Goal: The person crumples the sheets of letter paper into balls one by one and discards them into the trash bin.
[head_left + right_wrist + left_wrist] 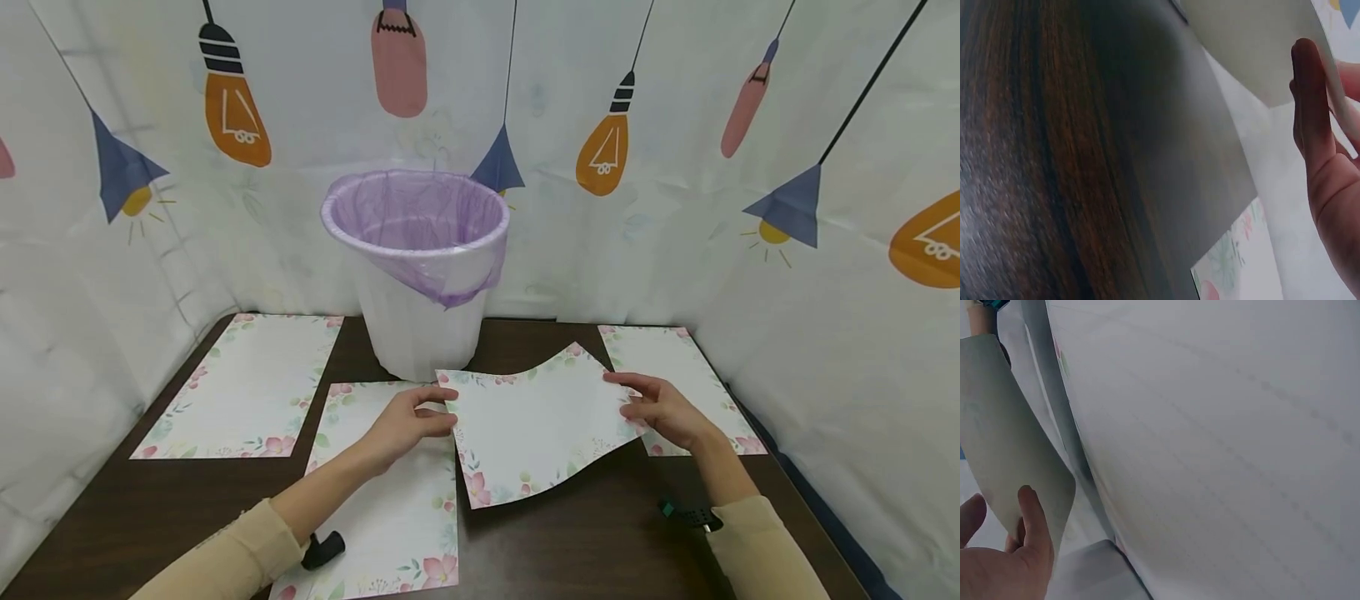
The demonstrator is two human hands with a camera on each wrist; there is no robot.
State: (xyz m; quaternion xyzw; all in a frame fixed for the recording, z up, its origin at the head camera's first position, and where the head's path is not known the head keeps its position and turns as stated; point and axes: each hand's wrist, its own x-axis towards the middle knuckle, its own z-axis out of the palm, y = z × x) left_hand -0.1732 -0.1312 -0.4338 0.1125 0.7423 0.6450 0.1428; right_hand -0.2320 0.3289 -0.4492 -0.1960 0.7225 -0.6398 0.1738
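- Holding up a sheet of flowered paper (536, 433), both hands lift it a little above the dark wooden table (600, 542).
- The left hand (408, 425) pinches the left edge of the sheet, with the thumb on one side and the fingers on the other.
- From the left wrist view, the thumb (1035, 519) presses on the curved sheet (1010, 450), so this hand is gripping it.
- The right hand (660, 408) holds the right edge of the sheet, fingers on top.
- From the right wrist view, the thumb (1310, 100) lies flat along the underside of the sheet (1254, 44), which hangs over the table (1054, 162).
- The sheet bends in the middle. Its far right corner curls up and its near edge dips down.
- It sits in front of a white bin (416, 275) with a purple bag (420, 221) inside.
- Another flowered sheet (390, 500) lies flat on the table under the left arm.
- One more sheet (251, 387) lies flat at the far left.
- A fourth sheet (678, 367) lies flat on the right, partly under the right hand.
- A white curtain (825, 125) with painted lamps hangs behind and beside the table.
- Both arms wear tan sleeves (757, 550).
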